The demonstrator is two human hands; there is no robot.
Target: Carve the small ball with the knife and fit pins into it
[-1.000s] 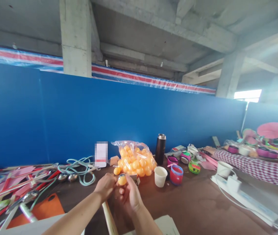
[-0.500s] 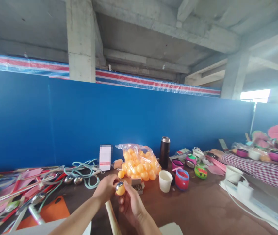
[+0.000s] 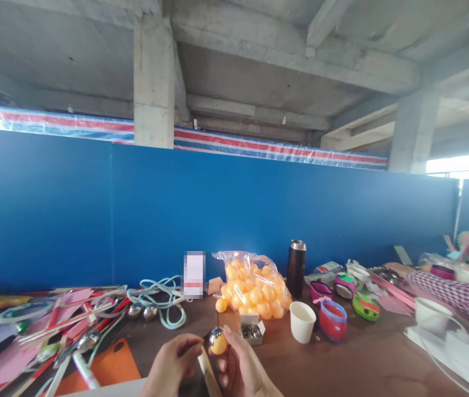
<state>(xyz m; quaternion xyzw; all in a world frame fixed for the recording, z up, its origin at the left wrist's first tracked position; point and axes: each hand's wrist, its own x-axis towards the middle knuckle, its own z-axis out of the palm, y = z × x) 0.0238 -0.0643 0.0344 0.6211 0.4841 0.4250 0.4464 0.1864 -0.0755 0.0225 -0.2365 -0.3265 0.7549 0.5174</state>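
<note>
A small ball, orange below and silver on top (mirror-shiny), sits above the brown worktop, clamped in the right hand; the left hand's grip, I cannot tell.

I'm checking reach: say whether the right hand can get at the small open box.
Probably yes: the open box stands just beyond the right hand, with nothing visible between them, though that hand may need to release the orange ball first.

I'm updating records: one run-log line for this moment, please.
right hand: holds yellow-and-silver ball | left hand: beside it, grip unclear | nearby: open box, white cup
</note>
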